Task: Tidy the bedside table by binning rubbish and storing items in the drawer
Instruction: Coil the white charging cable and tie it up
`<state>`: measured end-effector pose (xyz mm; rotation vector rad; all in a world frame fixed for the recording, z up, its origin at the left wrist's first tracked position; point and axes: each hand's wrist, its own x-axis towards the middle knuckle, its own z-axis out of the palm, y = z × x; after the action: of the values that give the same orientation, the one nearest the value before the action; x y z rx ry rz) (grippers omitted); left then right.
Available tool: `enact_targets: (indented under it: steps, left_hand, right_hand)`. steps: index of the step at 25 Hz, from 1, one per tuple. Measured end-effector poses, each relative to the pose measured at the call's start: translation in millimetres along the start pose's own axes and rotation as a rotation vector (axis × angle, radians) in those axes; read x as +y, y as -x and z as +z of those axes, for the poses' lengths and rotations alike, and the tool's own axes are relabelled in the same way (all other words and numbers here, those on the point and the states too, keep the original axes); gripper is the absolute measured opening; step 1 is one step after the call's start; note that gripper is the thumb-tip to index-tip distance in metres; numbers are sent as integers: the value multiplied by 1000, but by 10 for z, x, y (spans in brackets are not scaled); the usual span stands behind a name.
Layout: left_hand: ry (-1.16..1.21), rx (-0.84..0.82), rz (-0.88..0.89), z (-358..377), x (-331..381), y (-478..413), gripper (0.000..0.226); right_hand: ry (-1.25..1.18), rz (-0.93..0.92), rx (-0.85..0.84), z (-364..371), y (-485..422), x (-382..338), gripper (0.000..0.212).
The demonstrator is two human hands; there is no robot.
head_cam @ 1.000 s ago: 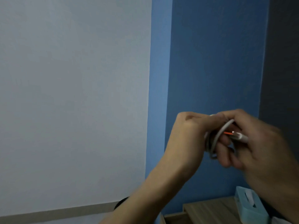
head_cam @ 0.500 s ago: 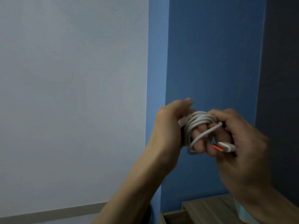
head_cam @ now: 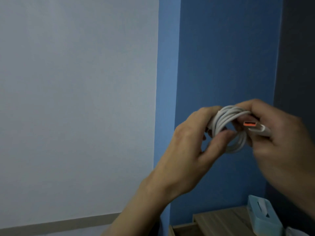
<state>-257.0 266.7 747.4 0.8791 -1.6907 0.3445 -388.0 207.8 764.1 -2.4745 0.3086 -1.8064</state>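
Coiling step: left hand grips cable loops, right hand pinches plug; next prob tuck end, then drawer.

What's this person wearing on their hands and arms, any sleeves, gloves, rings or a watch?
Nothing shows. The left hand and its forearm are bare to the frame's edge: no sleeve, glove, ring or watch. The right hand is blurred, but no glove, ring or sleeve can be made out on it.
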Motion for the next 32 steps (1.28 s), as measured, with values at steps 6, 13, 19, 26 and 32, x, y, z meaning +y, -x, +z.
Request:
enact_targets:
  steps: [6, 13, 19, 26, 32]
  left_hand:
    - [381, 197, -82, 202, 107, -20, 26]
    - [326, 293, -156, 241, 82, -40, 23]
    - [65, 317, -154, 276, 91, -31, 25]
    - [-131, 265, -76, 361, 78, 22, 28]
    - [-168, 263, 16, 374, 38, 55, 33]
  right_hand:
    - [-116, 46, -93, -48, -66, -24, 22]
    - [-654, 298, -55, -128, -105, 5, 20]
    - [-85, -213, -111, -279, 61, 30, 17]
    - [133, -134, 40, -200, 27, -43, 24]
    - [-73, 108, -254, -163, -75, 53, 49]
